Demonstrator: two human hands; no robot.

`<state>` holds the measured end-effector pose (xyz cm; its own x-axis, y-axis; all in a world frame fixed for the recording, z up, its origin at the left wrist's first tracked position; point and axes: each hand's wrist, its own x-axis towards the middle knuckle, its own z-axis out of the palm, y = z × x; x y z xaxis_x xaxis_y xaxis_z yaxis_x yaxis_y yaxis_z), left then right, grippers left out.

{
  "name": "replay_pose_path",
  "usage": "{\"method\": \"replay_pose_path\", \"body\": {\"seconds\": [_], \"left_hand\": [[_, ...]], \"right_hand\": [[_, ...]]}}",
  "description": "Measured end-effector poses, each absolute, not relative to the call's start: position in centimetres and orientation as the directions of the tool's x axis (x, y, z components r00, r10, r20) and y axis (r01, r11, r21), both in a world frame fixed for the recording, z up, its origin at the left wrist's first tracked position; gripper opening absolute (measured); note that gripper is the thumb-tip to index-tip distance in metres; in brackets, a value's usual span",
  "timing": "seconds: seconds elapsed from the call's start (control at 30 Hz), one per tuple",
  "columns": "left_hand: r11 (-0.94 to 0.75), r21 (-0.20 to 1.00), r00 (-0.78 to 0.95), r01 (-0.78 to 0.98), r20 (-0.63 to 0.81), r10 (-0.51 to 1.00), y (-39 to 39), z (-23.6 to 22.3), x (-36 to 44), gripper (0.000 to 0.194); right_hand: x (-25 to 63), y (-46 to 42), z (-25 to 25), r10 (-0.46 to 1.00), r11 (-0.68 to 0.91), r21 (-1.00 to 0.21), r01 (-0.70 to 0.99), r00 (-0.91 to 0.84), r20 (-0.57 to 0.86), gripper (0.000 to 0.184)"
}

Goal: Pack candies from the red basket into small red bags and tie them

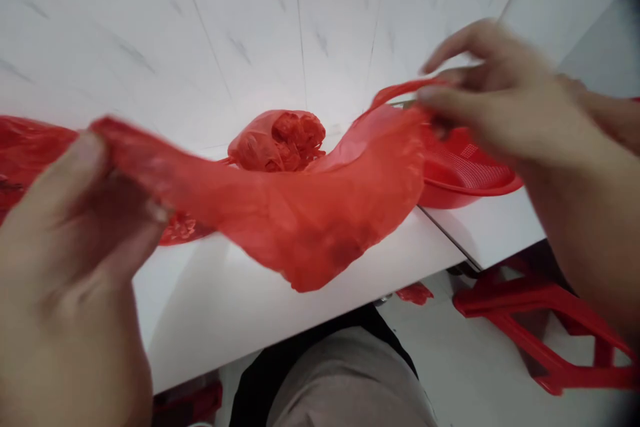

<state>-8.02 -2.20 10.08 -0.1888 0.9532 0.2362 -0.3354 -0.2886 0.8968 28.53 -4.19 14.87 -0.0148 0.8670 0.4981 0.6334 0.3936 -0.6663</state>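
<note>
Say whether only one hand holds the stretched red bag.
No, the left hand and the right hand each grip an end of the red bag.

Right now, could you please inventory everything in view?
Held bag: one, red, between both hands
Bunched bag: one, red, by wall
Plastic heap: count unclear, red, far left
Basket: one, red, right of centre
Tabletops: two, white, side by side
Stool: one, red, lower right
Scrap: one, red, on floor
Item under table: one, red, lower left
Tiled wall: one, white, behind
Other person's arm, apparently: one, bare, far right
Clothed leg: one, grey-black, bottom
Left hand: one, bare, left
Right hand: one, bare, right
</note>
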Motion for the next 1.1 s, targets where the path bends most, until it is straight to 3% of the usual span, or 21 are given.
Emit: {"method": "replay_pose_path", "body": {"seconds": [0.07,0.17,0.3,0.4,0.53,0.63,0.73,0.83,0.9,1.0,1.1], "left_hand": [[-0.357,0.851,-0.095,-0.385,0.349,0.932,-0.9,13.4,-5.7,0.027],[-0.330,0.873,-0.079,-0.360,0.323,0.943,-0.1,15.8,-3.0,0.046],[-0.316,0.885,0.079,-0.342,0.362,0.929,0.9,15.4,-2.0,0.039],[-0.332,0.883,0.253,-0.332,0.423,0.870,2.2,14.8,-1.6,0.046],[-0.175,0.984,0.523,-0.035,0.167,0.836,3.7,14.7,-0.2,0.071],[-0.202,0.966,0.622,0.162,0.059,0.780,4.2,14.2,1.1,0.054],[-0.240,0.956,0.619,0.170,0.086,0.780,4.5,13.0,1.7,0.031],[-0.113,0.979,0.501,0.169,0.014,0.865,4.8,11.7,1.4,0.034],[-0.006,0.987,0.440,0.158,-0.065,0.896,4.8,11.1,0.9,0.034],[0.085,0.988,0.443,0.132,-0.135,0.886,4.8,10.5,0.3,0.036],[0.108,0.989,0.480,0.105,-0.146,0.865,4.7,10.3,-0.2,0.042]], "right_hand": [[27.7,-2.9,16.5,0.873,0.415,-0.640,0.647,-0.083,0.481,0.012],[27.4,-1.4,17.7,0.803,0.470,-0.606,0.642,-0.025,0.596,0.007],[27.4,0.0,18.2,0.855,0.375,-0.578,0.725,-0.029,0.518,0.015],[26.2,0.7,18.6,0.809,0.436,-0.548,0.714,-0.044,0.586,0.011],[22.3,0.7,19.4,0.803,0.558,-0.525,0.643,-0.259,0.536,0.012],[19.0,0.5,19.1,0.771,0.637,-0.563,0.527,-0.445,0.456,0.015],[17.4,1.1,17.5,0.701,0.702,-0.592,0.395,-0.526,0.481,0.021],[18.3,2.9,14.7,0.680,0.733,-0.543,0.410,-0.459,0.572,0.029],[19.5,4.4,12.7,0.710,0.704,-0.539,0.463,-0.474,0.521,0.032],[20.8,5.7,10.7,0.751,0.649,-0.628,0.429,-0.495,0.437,0.024],[20.5,4.4,10.1,0.748,0.649,-0.712,0.269,-0.399,0.531,0.016]]}}
